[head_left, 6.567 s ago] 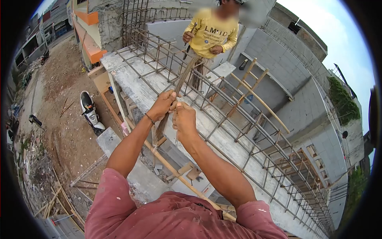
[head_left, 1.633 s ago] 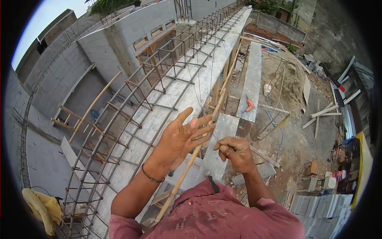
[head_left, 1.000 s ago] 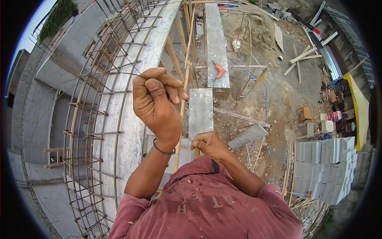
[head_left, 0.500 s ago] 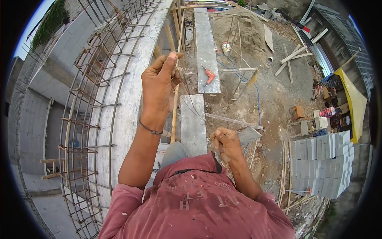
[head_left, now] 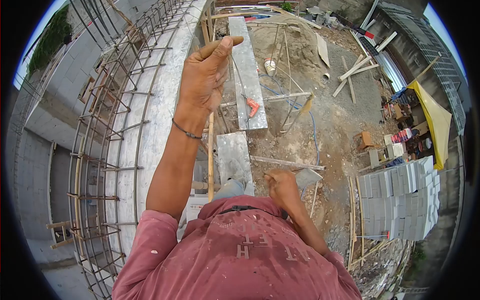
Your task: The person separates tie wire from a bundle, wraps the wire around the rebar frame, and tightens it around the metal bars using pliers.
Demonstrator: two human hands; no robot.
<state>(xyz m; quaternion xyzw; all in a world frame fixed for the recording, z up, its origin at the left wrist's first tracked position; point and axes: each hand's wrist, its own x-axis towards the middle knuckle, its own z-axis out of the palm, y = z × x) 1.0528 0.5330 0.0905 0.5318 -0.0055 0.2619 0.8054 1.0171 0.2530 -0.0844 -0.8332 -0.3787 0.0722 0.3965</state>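
Observation:
My left hand [head_left: 206, 75] is raised in front of me, its fingers closed in a pinch on a thin dark wire [head_left: 239, 75]. The wire hangs from these fingers down over the grey plank. Lower and to the right, my right hand [head_left: 283, 186] is closed near my waist; whatever its fingers hold, if anything, is too small to make out. Left of my raised hand lies the pale concrete-coloured beam surface [head_left: 160, 105] with the rebar cage [head_left: 105, 150] along it.
Below is a long grey plank [head_left: 245, 55] bearing an orange power tool [head_left: 252, 107], with a shorter plank [head_left: 234, 155] nearer me. A bamboo pole [head_left: 210, 160] runs beside the beam. Stacked grey blocks [head_left: 400, 200], a white bucket [head_left: 270, 66] and a yellow tarp [head_left: 430, 120] are at right.
My left hand has risen from near the beam, with the wire now hanging from it. My right hand has moved right and its fingers have closed up. The view has turned toward the ground.

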